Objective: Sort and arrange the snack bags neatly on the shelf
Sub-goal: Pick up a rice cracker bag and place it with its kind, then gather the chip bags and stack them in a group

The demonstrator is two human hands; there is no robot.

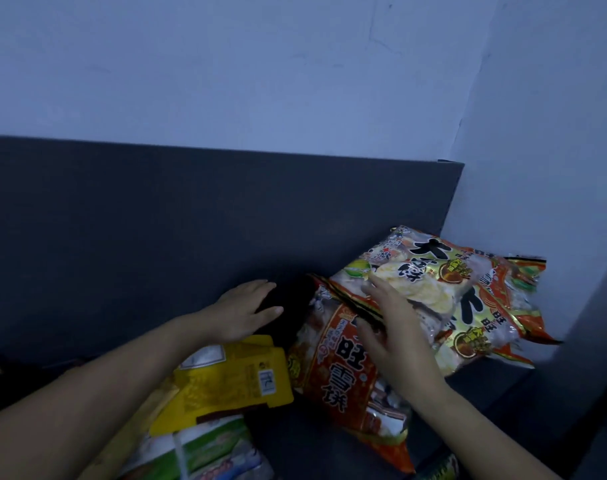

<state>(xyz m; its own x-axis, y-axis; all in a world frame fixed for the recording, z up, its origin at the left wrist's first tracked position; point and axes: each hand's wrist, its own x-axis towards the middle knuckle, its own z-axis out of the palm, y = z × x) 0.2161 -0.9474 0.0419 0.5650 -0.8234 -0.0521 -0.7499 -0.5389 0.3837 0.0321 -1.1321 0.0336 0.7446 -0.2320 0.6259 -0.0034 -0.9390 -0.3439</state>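
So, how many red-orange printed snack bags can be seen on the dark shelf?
3. The front red-orange plastic bag lies under the right hand; the top bag and the middle bag overlap behind it, by the corner. More may be hidden.

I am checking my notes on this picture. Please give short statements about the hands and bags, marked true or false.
1. The right hand rests on the red bags. True.
2. The left hand grips the yellow bag. False: it is open and holds nothing.
3. The yellow bag lies right of the red bags. False: it lies left of them.
4. The red bags lie at the shelf's right end. True.
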